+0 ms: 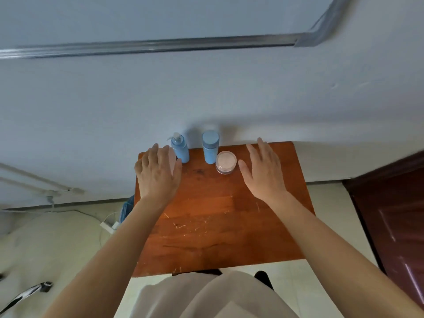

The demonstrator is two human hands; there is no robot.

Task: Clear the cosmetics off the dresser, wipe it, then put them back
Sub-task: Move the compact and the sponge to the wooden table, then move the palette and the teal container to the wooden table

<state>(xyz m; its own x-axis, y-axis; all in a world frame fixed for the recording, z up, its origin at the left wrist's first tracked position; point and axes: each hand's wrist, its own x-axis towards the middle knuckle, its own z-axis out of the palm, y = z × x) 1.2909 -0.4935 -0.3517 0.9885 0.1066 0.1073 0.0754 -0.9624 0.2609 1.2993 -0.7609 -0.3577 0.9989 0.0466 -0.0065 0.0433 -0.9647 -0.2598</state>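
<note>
Tabletop (206,226): reddish-brown wood grain with pale scratches; dark blotch between left fingers (169,154) and right fingers (253,154). Pump bottle (181,150), just beside left fingers: light blue, white pump. Capped bottle (210,148), between the two sets of fingers: same light blue, cap included. Jar (226,162), near right fingers: clear wall, pale pink top. Wall (206,88): pale blue-grey. Door (390,203): dark red-brown. Floor (68,237): cream.
</note>
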